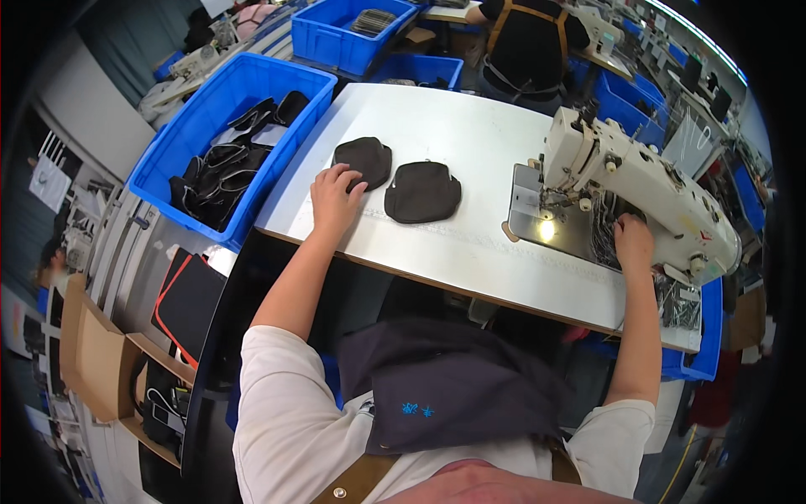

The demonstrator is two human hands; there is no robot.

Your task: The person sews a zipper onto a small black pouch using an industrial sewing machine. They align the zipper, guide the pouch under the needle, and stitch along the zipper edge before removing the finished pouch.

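Two dark rounded fabric pouches lie side by side on the white table. My left hand (336,202) rests at the lower left edge of the left pouch (367,160), its thumb and fingers apart and touching the cloth. Just to the right, the other pouch (422,193) lies flat with nothing touching it. Under the arm of the white sewing machine (642,172) is a bunch of dark fabric pieces (602,233) with pale edges. My right hand (634,241) is closed at the right side of this bunch; its fingertips are partly hidden against the dark cloth.
A blue bin (294,160) of dark pieces stands left of the white table (470,126). Further blue bins (323,38) and a person (529,42) are beyond it. An open cardboard box (92,361) sits lower left. Small metal parts (678,304) lie at the table's right end.
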